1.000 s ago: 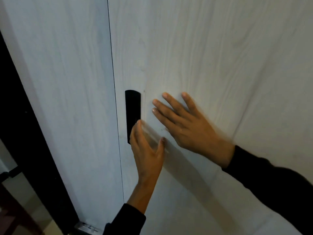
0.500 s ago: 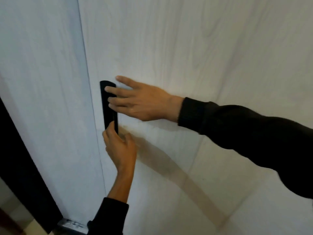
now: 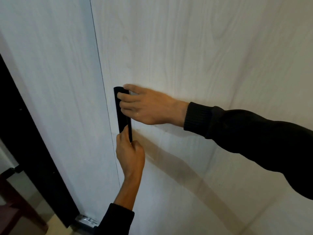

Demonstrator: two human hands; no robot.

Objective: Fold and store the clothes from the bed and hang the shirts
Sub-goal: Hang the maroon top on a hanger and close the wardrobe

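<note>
both now on the long black recessed handle (image 3: 122, 114) of the pale wood-grain wardrobe door (image 3: 203, 56): right hand (image 3: 144, 106) moved from flat on the panel to fingers hooked in at 12 o'clock, left hand (image 3: 130, 151) pinching its 6 o'clock end, ready to open for storing.

- A black frame (image 3: 30, 141) runs left of the pale wood-grain door panel (image 3: 55, 99).
- A metal floor track (image 3: 84, 220) lies below the panel.
- Beige floor (image 3: 55, 229) shows beside the track.
</note>
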